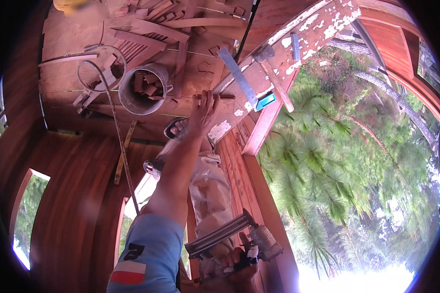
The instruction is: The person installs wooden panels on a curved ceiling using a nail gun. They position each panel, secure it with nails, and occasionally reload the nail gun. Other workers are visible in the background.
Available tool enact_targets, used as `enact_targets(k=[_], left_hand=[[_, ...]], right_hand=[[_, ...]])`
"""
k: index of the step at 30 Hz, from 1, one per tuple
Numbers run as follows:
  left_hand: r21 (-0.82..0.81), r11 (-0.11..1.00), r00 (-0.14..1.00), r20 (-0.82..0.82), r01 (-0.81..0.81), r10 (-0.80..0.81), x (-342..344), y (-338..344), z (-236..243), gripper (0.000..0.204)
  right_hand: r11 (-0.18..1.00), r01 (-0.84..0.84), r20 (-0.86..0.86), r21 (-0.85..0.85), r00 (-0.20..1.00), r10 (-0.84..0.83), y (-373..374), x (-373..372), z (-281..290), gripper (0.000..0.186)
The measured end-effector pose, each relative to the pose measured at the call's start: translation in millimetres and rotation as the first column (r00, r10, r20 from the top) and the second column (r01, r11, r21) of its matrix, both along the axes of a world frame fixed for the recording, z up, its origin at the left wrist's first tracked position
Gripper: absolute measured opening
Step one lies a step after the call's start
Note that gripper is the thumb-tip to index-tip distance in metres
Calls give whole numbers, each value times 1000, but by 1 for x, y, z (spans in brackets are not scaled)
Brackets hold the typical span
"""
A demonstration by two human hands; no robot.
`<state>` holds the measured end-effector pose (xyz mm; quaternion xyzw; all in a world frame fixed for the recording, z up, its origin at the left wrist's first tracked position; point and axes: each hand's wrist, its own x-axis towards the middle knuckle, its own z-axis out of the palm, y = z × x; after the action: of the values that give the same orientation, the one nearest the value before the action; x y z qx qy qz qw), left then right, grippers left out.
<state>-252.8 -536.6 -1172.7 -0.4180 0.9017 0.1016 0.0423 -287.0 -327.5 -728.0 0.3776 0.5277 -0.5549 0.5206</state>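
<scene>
Left hand [204, 111] was stretched out toward twelve o'clock, arm in a blue sleeve, fingers spread nearly flat and pressed on a short wooden stick [215, 96] that lay on the edge of a paint-flaked plank [298, 36]. The stick's long axis ran nine to three, crosswise to the outstretched fingers; the hand covered its middle and gripped nothing else. Right hand [239, 266] sat low at six o'clock, fingers closed round the handle of a nail gun [230, 239], whose long magazine pointed toward eight o'clock. The stick lay well apart from the nail gun, straight up toward twelve from it, so the left hand was by far the nearer of the two. On the plank, toward two o'clock of the left hand, lay a steel ruler [237, 75], a hammer [276, 80] and a small teal block [265, 101]. At ten o'clock stood a metal bucket [143, 88] full of wood offcuts, with a hose [115, 122] trailing past it. Pine trees [352, 171] filled the open side at three o'clock.
</scene>
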Motion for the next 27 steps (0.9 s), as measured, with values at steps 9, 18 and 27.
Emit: enact_targets(k=[9,18,27], left_hand=[[30,1000,1000,8,6,-6,-17,-2,-5,41],[838,523,856,-148,-158,495,51,13,173,56],[1000,-19,-80,17,-20,997,221,-42,438,38]], right_hand=[[999,-30,-24,-31,999,30,-6,-5,-9,67],[965,-246,-92,89,963,254,-9,-7,-17,62],[855,-501,-283,-132,846,453,-76,5,27,32]])
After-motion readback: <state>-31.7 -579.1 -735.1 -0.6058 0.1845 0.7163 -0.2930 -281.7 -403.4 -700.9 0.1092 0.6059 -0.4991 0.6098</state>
